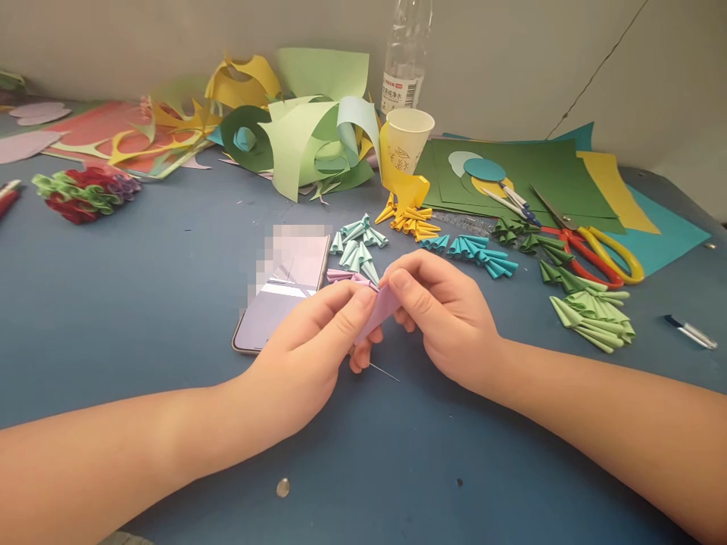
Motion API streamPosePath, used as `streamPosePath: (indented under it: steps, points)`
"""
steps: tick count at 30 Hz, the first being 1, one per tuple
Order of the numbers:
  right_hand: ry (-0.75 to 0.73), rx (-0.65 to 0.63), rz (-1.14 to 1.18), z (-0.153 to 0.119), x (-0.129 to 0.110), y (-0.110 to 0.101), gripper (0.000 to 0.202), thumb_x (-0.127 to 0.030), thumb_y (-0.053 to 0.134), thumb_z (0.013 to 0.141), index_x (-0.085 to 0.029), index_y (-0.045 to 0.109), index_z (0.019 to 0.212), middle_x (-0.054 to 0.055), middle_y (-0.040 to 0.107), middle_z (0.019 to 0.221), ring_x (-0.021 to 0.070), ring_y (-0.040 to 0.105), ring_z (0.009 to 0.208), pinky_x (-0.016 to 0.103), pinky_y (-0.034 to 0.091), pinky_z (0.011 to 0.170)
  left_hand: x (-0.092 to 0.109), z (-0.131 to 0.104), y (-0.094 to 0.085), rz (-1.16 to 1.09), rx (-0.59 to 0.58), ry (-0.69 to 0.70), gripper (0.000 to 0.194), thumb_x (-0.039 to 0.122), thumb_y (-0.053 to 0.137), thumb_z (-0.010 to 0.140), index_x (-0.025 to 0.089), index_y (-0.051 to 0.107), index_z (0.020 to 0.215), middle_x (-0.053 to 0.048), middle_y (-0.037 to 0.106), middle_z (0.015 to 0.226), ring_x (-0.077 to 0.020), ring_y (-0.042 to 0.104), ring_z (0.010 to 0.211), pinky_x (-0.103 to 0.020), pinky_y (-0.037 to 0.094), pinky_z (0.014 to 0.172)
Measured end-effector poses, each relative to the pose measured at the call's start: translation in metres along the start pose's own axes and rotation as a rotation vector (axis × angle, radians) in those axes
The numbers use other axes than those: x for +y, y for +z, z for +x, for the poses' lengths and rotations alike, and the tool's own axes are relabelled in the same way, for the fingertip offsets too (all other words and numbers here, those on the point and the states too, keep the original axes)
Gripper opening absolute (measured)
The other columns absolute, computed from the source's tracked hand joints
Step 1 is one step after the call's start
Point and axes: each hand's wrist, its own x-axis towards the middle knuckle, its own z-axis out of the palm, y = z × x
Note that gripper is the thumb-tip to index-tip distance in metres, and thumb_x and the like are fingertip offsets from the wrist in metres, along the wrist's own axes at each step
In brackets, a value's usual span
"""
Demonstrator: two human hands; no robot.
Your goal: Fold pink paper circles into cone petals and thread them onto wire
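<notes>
A piece of purple paper (379, 312) is pinched between my two hands above the middle of the blue table (170, 318). My left hand (318, 333) grips its left edge with thumb and fingers. My right hand (446, 310) holds its upper right edge. Just beyond my fingers lie small rolled cones, pink ones (341, 277) partly hidden by my left hand, and pale mint ones (357, 246). A phone (273, 318) lies partly behind my left hand. Below the paper a thin needle-like piece (385, 372) is visible.
Yellow cones (410, 221), blue cones (482, 253) and green cones (594, 314) lie to the right. Scissors (585, 242), a pen (690, 331), a paper cup (407, 140) and a bottle (404, 68) stand or lie beyond. Cut paper scraps (307, 136) pile up at the back.
</notes>
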Motion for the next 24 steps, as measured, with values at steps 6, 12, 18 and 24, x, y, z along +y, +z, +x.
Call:
streamPosePath:
  steps: [6, 12, 18, 24]
  points:
    - [0.061, 0.014, 0.06, -0.0011, -0.0001, -0.0004, 0.02, -0.041, 0.069, 0.1, -0.023, 0.06, 0.101, -0.004, 0.067, 0.077, 0.0103, 0.066, 0.067, 0.022, 0.054, 0.06, -0.001, 0.0026, -0.001, 0.041, 0.008, 0.046, 0.037, 0.053, 0.061, 0.101, 0.02, 0.061, 0.085, 0.002, 0.059, 0.083, -0.0102, 0.054, 0.067, -0.027, 0.047, 0.067]
    - [0.106, 0.034, 0.025, -0.0009, 0.0018, 0.0004, 0.028, -0.04, 0.078, 0.093, -0.023, 0.06, 0.106, -0.002, 0.061, 0.087, 0.0115, 0.064, 0.072, 0.022, 0.051, 0.056, -0.0033, 0.0012, -0.004, 0.081, 0.013, 0.013, 0.032, 0.053, 0.061, 0.101, 0.022, 0.063, 0.094, 0.004, 0.06, 0.084, -0.0104, 0.059, 0.072, -0.029, 0.05, 0.075]
    - [0.067, -0.081, 0.088, -0.0028, 0.0038, -0.001, 0.019, -0.023, 0.066, 0.097, -0.025, 0.057, 0.114, -0.001, 0.056, 0.099, 0.0103, 0.063, 0.07, 0.026, 0.055, 0.061, -0.0059, 0.0052, -0.0047, 0.011, -0.029, 0.003, 0.032, 0.05, 0.056, 0.104, 0.021, 0.061, 0.092, 0.003, 0.062, 0.083, -0.0113, 0.06, 0.075, -0.03, 0.054, 0.077]
    - [0.102, -0.086, 0.058, -0.0043, 0.0041, -0.0028, 0.038, -0.005, 0.055, 0.083, -0.025, 0.057, 0.115, 0.001, 0.054, 0.105, 0.0114, 0.062, 0.07, 0.029, 0.054, 0.06, -0.0058, 0.0029, -0.0057, 0.082, -0.008, -0.011, 0.033, 0.051, 0.054, 0.105, 0.021, 0.06, 0.091, 0.003, 0.063, 0.085, -0.0119, 0.064, 0.075, -0.031, 0.055, 0.078]
